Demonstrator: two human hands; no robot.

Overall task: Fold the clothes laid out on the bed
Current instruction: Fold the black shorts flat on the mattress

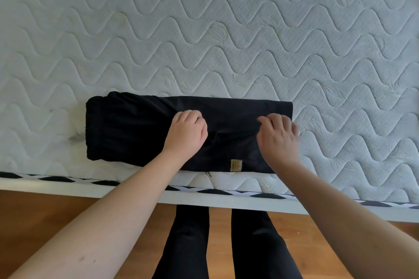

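Note:
Black trousers lie folded into a long flat band near the front edge of the bed, elastic waistband at the left and a small gold label on the near edge. My left hand sits on the middle of the band with its fingers curled into the fabric. Over the right end is my right hand, fingers bent down round the folded edge and slightly blurred. A crease runs through the cloth between the two hands. A metal-tipped drawstring end pokes out under the near edge.
The white quilted mattress stretches far back and to both sides. Its black-and-white trimmed front edge runs below the trousers. I stand on the wooden floor against the bed, my legs in dark trousers.

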